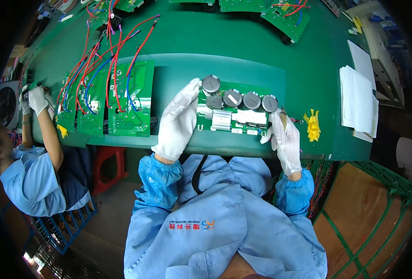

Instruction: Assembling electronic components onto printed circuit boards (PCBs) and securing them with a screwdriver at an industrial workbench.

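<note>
A green circuit board is held level above the near edge of the green table, component side up. Several large black round capacitors line its far side, with silver heatsinks on the nearer part. My left hand, in a white glove, grips the board's left end. At the right end, my gloved right hand has its fingers closed round the board's edge. A small dark and brownish object shows by the right fingers; its kind is unclear.
More circuit boards with red and blue wires lie at left, others along the far side. Yellow strips and white papers are at right. A co-worker sits at left near a red stool.
</note>
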A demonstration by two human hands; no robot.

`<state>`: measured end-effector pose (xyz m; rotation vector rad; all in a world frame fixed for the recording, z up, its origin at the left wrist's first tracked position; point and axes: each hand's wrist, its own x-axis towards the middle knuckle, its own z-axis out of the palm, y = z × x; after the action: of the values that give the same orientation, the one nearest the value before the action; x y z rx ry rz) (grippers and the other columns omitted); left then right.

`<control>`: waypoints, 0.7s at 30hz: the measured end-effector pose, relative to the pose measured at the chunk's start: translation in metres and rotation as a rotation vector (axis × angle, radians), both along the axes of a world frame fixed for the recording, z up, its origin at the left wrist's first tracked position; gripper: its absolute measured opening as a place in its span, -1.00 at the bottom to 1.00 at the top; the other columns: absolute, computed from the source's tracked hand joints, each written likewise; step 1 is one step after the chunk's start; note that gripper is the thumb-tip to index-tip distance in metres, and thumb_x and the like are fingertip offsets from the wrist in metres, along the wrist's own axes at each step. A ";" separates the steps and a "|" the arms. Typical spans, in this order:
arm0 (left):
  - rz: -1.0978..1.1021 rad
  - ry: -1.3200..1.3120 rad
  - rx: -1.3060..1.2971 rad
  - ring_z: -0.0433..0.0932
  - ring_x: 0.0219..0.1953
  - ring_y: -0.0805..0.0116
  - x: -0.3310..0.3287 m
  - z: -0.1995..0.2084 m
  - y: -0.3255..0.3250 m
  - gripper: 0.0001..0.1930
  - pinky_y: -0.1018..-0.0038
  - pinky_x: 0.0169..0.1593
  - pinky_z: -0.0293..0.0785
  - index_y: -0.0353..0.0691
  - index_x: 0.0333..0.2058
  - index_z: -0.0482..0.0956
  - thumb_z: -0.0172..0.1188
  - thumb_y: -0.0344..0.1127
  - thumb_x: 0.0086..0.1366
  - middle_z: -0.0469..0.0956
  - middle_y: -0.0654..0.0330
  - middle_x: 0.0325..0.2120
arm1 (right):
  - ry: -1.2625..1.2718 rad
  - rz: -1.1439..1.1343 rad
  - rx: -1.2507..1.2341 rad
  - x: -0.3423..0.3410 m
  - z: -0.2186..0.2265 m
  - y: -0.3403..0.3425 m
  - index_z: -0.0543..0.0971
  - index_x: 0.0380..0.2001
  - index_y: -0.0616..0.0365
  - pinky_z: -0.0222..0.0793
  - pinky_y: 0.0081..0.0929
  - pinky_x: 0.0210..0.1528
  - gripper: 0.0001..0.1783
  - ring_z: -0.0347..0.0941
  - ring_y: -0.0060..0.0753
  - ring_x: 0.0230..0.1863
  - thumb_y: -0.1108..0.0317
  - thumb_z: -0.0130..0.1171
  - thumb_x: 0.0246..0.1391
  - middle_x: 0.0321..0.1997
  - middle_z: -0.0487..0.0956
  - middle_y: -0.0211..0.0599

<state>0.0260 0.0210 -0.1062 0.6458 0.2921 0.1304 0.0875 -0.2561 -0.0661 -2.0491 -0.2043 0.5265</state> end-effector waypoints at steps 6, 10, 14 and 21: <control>0.173 0.009 0.154 0.27 0.43 0.17 0.009 -0.007 0.011 -0.45 0.31 0.53 -0.02 -0.53 0.33 0.28 -0.02 -0.29 0.48 0.35 -0.07 0.34 | 0.074 -0.061 0.187 -0.003 0.006 0.038 0.45 0.25 0.29 0.38 -0.56 -0.46 -0.43 0.38 -0.64 -0.61 0.21 0.29 0.29 -0.24 0.63 -0.27; 0.221 0.051 0.366 0.32 0.39 0.19 0.009 -0.005 0.004 -0.47 0.36 0.49 0.08 -0.49 0.30 0.36 0.06 -0.22 0.50 0.41 -0.05 0.30 | -0.081 -0.001 0.125 -0.002 -0.011 0.036 0.36 0.27 0.38 0.29 -0.58 -0.52 -0.32 0.34 -0.66 -0.60 0.37 0.40 0.16 -0.26 0.57 -0.33; 0.259 0.052 0.436 0.36 0.37 0.19 0.007 -0.002 0.000 -0.45 0.35 0.48 0.11 -0.48 0.28 0.39 0.10 -0.17 0.50 0.45 -0.04 0.27 | -0.078 -0.017 0.036 -0.002 -0.012 0.036 0.41 0.21 0.32 0.33 -0.55 -0.49 -0.30 0.32 -0.64 -0.62 0.29 0.49 0.08 -0.22 0.57 -0.30; 0.274 0.016 0.440 0.35 0.37 0.15 0.006 -0.003 0.000 -0.47 0.27 0.49 0.09 -0.49 0.27 0.39 0.06 -0.19 0.51 0.44 -0.06 0.27 | -0.095 -0.048 0.000 -0.004 -0.017 0.037 0.46 0.20 0.29 0.50 -0.44 -0.25 -0.28 0.51 -0.43 -0.32 0.21 0.52 0.05 -0.05 0.63 -0.11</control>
<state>0.0325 0.0210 -0.1088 1.0418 0.3706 0.4612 0.0834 -0.2190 -0.0829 -2.0752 -0.2110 0.3995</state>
